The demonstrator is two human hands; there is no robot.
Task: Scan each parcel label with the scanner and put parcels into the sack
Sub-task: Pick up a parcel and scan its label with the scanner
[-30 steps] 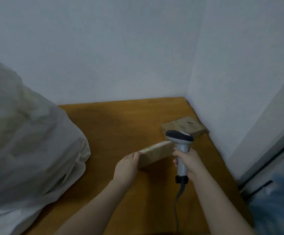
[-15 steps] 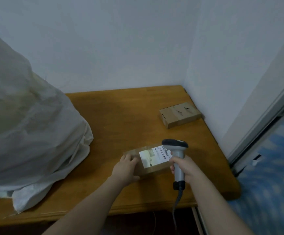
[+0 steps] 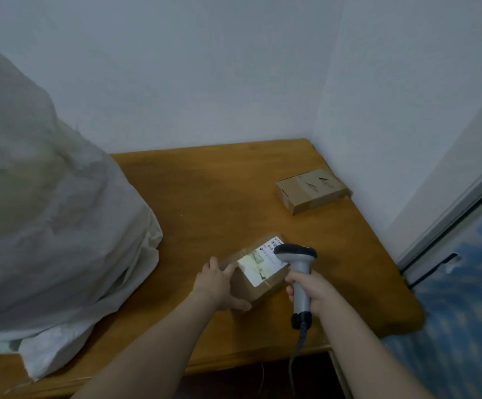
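- Two parcels show on the desk [image 3: 205,191], a wooden top pushed into a corner of pale walls.
- The sack [image 3: 46,211], white and bulging, is the biggest thing here; it fills the desk's 9 o'clock side and its loose hem spills toward the near edge.
- The held parcel [image 3: 258,276], a brown cardboard box, sits at about 5 o'clock from the desk's middle, tilted, with its white label [image 3: 262,263] facing up.
- The second parcel [image 3: 311,191], a flat brown box, lies at 2 o'clock near the wall corner, well apart from the first.
- The scanner [image 3: 298,272], grey with a dark head, stands at the held parcel's 3 o'clock edge, its head over the label.
- The right hand [image 3: 310,292] has its grip wrapped tight on the scanner handle.
- The left hand [image 3: 216,283] clasps the held parcel at its 9 o'clock end, fingers on top, thumb underneath.
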